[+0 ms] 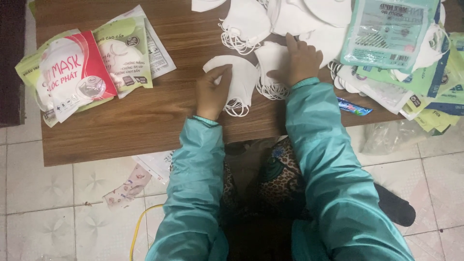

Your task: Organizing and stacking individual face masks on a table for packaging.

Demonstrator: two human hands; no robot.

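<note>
Lying flat under the left hand [211, 92], a white folded mask [235, 77]

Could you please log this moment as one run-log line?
left hand: pinching folded white mask | right hand: flat on second white mask | surface: wooden table | left: packaged masks

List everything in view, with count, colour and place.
table: one, brown wood, across the top
loose masks: a pile, count unclear, white, top centre
single mask: one, white, under the left hand
packaged masks: a few, red, green and white, table left
flat packets: a stack, green and teal, table right
small wrapper: one, blue, right table edge
floor tiles: pale, below
cord: one, yellow, on the floor
left hand: pinching the single mask
right hand: flat on the loose masks
sleeves: two, teal
</note>
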